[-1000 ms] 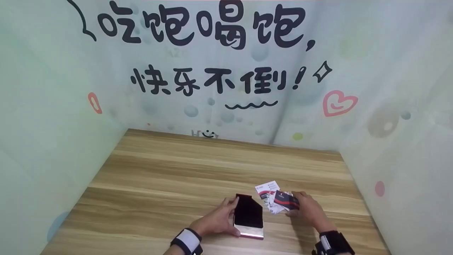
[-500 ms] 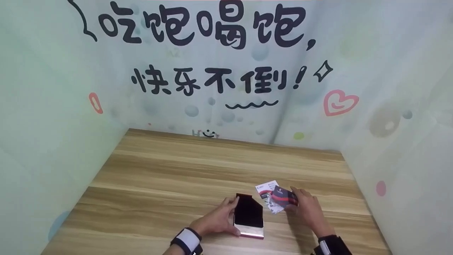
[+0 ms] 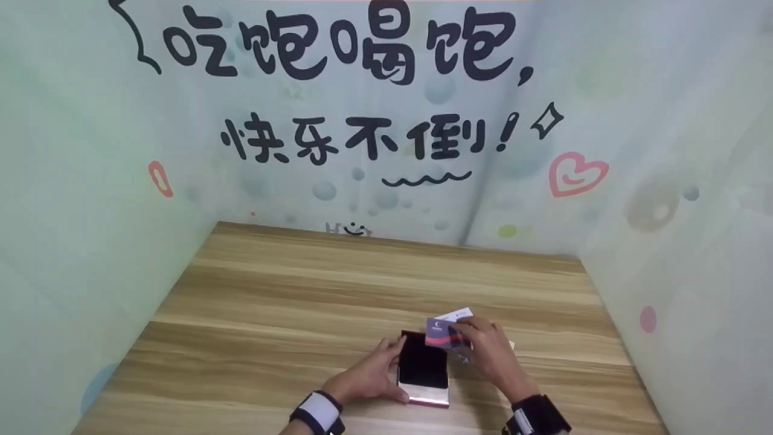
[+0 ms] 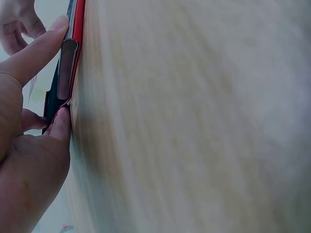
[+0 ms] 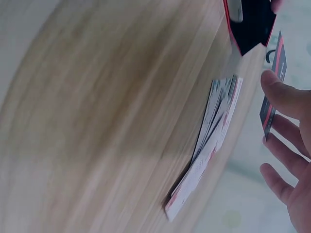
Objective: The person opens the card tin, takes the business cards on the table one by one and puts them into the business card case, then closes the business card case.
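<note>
My left hand grips a business card case by its left side on the table. The case is raised open, with a black interior, a silver front band and red edges; in the left wrist view the case shows edge-on between fingers and thumb. My right hand pinches a dark business card with a red stripe, held over the case's upper right corner. Below that hand, in the right wrist view, lies a loose pile of cards, mostly hidden from the head view.
The wood-grain table is enclosed by pale printed cloth walls. Black lettering covers the back wall. A white card pokes out behind the held card. Both wrists wear straps, the left one a white-and-black band.
My right hand has lifted the dark card off the pile and carried it left to the case. The left hand and the case have stayed in place.
</note>
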A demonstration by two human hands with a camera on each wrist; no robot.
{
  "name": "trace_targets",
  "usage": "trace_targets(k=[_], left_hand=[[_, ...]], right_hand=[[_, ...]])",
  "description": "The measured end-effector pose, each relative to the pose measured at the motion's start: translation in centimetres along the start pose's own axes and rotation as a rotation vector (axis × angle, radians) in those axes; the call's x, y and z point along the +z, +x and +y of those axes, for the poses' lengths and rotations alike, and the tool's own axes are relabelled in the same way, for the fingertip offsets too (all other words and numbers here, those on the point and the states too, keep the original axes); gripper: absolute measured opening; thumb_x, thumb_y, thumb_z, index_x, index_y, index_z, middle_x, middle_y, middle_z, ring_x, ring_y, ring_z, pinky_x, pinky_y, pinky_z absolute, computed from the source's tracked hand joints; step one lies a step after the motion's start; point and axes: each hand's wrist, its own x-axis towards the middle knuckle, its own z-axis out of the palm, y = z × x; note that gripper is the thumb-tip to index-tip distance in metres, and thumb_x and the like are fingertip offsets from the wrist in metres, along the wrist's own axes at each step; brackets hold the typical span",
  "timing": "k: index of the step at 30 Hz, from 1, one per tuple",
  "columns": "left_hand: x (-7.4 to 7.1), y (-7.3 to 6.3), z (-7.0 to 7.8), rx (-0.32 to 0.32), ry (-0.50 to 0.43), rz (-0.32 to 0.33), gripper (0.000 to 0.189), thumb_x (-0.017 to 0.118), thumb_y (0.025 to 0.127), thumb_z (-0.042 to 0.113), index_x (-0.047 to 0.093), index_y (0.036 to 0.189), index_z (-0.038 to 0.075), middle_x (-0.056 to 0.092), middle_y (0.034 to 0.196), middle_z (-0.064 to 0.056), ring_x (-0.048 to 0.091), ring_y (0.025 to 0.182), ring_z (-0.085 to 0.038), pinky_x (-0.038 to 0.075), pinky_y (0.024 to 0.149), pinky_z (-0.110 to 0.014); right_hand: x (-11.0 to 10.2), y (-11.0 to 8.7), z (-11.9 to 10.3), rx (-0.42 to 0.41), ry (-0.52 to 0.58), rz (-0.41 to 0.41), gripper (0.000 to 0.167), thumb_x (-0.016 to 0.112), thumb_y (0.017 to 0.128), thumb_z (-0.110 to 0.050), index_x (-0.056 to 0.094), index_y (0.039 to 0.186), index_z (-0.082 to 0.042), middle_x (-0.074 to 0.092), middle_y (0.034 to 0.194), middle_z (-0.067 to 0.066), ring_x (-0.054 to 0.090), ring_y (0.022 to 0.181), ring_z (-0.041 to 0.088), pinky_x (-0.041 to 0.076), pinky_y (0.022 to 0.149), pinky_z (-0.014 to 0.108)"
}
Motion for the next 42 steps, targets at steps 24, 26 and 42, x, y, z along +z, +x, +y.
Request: trace_targets(k=[24, 26, 42], left_hand=[[0.1, -0.1, -0.3, 0.052, -0.092, 0.013, 0.122, 0.092, 0.066, 0.017, 0.016, 0.161, 0.011, 0.031, 0.152, -0.021, 0.046, 0.141, -0.033, 0.031, 0.123, -0.045], [0.2, -0.2, -0.3, 0.042, -0.096, 0.019, 0.122, 0.092, 0.066, 0.018, 0.015, 0.161, 0.009, 0.027, 0.157, -0.022, 0.046, 0.141, -0.033, 0.031, 0.123, -0.046], [0.2, -0.2, -0.3, 0.0, -0.107, 0.012, 0.125, 0.09, 0.068, 0.019, 0.008, 0.16, 0.003, 0.022, 0.159, -0.026, 0.042, 0.144, -0.034, 0.028, 0.124, -0.046]], right_hand=[[2.4, -0.9, -3.8, -0.049, 0.06, -0.131, 0.037, 0.086, 0.073, -0.024, 0.078, 0.107, -0.014, 0.07, 0.11, 0.007, 0.069, 0.098, 0.022, 0.051, 0.078, 0.041], [2.5, -0.9, -3.8, -0.048, 0.059, -0.122, 0.037, 0.086, 0.073, -0.025, 0.078, 0.107, -0.014, 0.071, 0.11, 0.007, 0.069, 0.098, 0.022, 0.052, 0.078, 0.041], [3.3, -1.5, -4.4, -0.072, 0.017, -0.089, 0.036, 0.084, 0.076, -0.02, 0.077, 0.111, -0.013, 0.068, 0.115, 0.014, 0.068, 0.104, 0.031, 0.056, 0.083, 0.049]])
